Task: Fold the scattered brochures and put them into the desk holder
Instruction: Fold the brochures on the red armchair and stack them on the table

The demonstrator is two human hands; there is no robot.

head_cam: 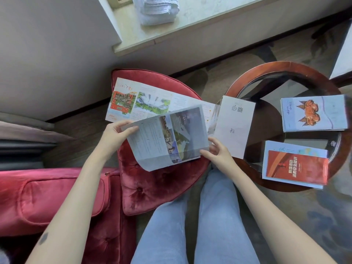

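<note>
Left hand (116,133) and right hand (217,151) each pinch 1 brochure (165,136) at opposite corners, holding it taut in the air (probably to find the crease). Below the grip a map (144,100) lies open on the cushion (162,187). Right of the grip, the table (276,64) carries 2 stacks (312,113). No holder is in view.

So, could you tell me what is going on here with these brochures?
A person is folding a brochure above a red velvet seat: the left hand pinches its upper left corner, the right hand its lower right edge. A longer brochure lies unfolded behind it, reaching onto the round table, where a crab-print stack and a red-topped stack lie folded. No holder is in view.
</note>
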